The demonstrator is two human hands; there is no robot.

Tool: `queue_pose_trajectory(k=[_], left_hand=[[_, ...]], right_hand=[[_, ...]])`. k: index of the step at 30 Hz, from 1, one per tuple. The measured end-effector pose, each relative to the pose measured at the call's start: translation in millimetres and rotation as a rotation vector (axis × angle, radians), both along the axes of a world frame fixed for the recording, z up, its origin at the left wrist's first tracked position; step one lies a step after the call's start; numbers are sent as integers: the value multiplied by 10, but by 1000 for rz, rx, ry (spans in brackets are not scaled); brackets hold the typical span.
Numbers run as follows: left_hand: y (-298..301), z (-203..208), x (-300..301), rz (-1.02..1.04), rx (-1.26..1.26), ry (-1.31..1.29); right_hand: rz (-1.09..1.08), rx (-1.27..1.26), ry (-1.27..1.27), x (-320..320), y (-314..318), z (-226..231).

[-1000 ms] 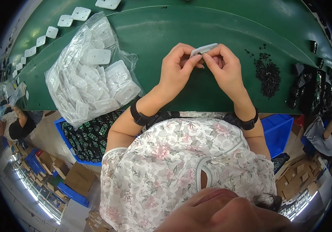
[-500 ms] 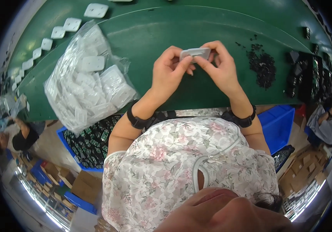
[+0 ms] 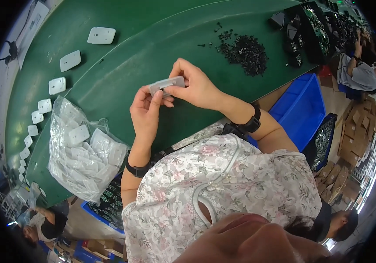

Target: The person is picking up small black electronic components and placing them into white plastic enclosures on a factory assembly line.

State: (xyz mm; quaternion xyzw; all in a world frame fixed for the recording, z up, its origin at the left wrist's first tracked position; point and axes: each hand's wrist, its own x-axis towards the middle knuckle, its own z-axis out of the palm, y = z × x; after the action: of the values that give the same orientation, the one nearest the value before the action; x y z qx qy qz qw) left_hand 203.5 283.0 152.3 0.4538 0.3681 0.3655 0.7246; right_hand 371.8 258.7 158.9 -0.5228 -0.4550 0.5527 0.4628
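Between my two hands, a white plastic housing (image 3: 175,81) is held tilted above the green table. My left hand (image 3: 146,109) pinches its left end, with the thumb on the near side. The fingers of my right hand (image 3: 199,90) are closed on its right end, and that thumb presses near its middle. Whatever lies under the thumbs is hidden. Left of my hands lies a clear plastic bag (image 3: 87,162) full of similar white housings. A pile of small black parts (image 3: 245,55) lies on the table beyond my right hand.
White housings (image 3: 101,35) stand in a curved row along the left of the green table (image 3: 153,48). Black trays with circuit boards (image 3: 313,30) are at the far right. Blue bins (image 3: 295,109) sit below the edge. Co-workers (image 3: 359,72) are at both sides.
The view has turned, so the table's contents appear shifted and rotated. Both hands still hold the white housing, which appears further left and lower in the picture.
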Motion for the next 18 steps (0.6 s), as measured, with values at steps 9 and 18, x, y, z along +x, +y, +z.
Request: queue_pose_trajectory(k=[9,18], left_hand=[[213,-81,-5,79,98,85],[592,-173,-443,232,302,433]], right_hand=[[-40,21,-245,342,49,224],[-753,-469,-1756,2499,110,368]])
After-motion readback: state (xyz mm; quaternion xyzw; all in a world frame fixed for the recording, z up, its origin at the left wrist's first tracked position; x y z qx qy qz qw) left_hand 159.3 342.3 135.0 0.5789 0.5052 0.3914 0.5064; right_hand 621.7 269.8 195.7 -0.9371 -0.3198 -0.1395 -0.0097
